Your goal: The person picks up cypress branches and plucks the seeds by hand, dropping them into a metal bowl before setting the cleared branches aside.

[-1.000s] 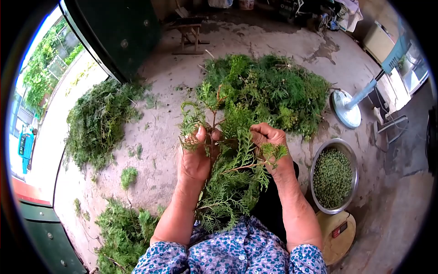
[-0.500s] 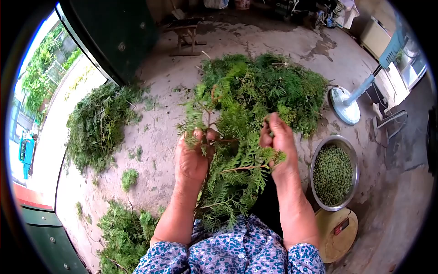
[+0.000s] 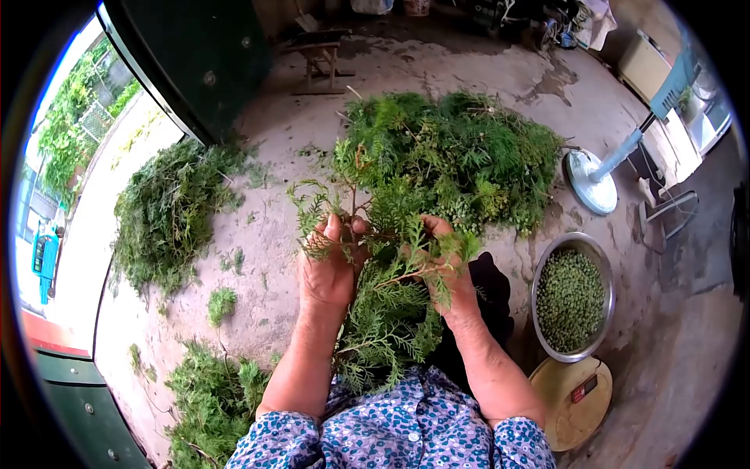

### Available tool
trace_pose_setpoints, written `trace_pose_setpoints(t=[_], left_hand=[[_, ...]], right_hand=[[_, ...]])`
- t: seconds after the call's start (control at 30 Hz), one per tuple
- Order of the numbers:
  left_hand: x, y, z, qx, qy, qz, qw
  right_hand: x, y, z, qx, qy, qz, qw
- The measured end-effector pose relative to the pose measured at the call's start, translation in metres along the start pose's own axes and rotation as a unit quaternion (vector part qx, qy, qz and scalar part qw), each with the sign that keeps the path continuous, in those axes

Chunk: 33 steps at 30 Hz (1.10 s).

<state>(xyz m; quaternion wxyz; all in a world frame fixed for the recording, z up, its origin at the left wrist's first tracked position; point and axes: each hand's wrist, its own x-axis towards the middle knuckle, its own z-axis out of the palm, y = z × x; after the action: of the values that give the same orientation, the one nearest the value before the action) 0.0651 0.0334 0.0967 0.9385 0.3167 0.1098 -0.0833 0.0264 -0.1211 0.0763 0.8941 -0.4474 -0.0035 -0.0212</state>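
A leafy green conifer branch [image 3: 387, 309], flat-sprayed like arborvitae, stands in front of my chest. Its stem is gripped by my left hand [image 3: 324, 273], with thumb and fingers wrapped around it. My right hand [image 3: 459, 295] is at the branch's right side with fingers curled in among the sprays. Leaves partly cover those fingers, so what they pinch is hidden. To the right, a metal bowl [image 3: 612, 293] holds many small green cones or berries [image 3: 570, 301]. Beyond my hands lies a large heap of cut branches [image 3: 469, 152].
More cut greenery lies in a left pile [image 3: 168, 215] and a near-left pile [image 3: 211, 402]. A round board [image 3: 574, 414] with a small dark device is below the bowl. A blue fan base [image 3: 590, 184] stands right; a wooden stool [image 3: 316, 62] is at the back.
My right hand has moved left and into the branch's foliage. My left hand keeps its hold, and the top of the branch has shifted slightly left.
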Motion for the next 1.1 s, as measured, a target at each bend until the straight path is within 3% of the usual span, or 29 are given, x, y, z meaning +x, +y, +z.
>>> trace_pose_setpoints(t=[0.27,0.3,0.37,0.53,0.67,0.97,1.07,1.1], left_hand=[[0.0,-0.002,-0.006,0.088,-0.066,0.028,0.993],[-0.004,0.001,0.004,0.065,-0.122,0.031,0.99],[-0.005,0.002,0.013,0.176,-0.124,0.067,0.974],[-0.008,0.0,0.026,0.253,-0.046,0.029,0.966],[-0.003,-0.003,0.018,0.375,-0.002,0.006,0.927],[-0.005,-0.005,0.019,0.299,-0.027,0.02,0.954],[-0.005,-0.005,0.018,0.27,-0.038,0.016,0.962],[-0.005,-0.006,0.018,0.267,-0.042,0.016,0.963]], right_hand=[[0.0,-0.007,0.005,-0.042,0.04,-0.051,0.997],[0.0,-0.009,0.004,-0.04,0.045,-0.044,0.997],[0.001,-0.009,0.004,-0.044,0.048,-0.051,0.997],[-0.001,-0.007,0.008,-0.024,0.042,-0.066,0.997],[0.007,-0.006,0.005,-0.074,0.022,-0.087,0.993],[0.007,-0.013,0.016,-0.051,0.089,-0.042,0.994],[0.003,-0.008,0.012,-0.047,0.064,-0.045,0.996],[0.006,-0.002,0.008,-0.003,0.014,-0.077,0.997]])
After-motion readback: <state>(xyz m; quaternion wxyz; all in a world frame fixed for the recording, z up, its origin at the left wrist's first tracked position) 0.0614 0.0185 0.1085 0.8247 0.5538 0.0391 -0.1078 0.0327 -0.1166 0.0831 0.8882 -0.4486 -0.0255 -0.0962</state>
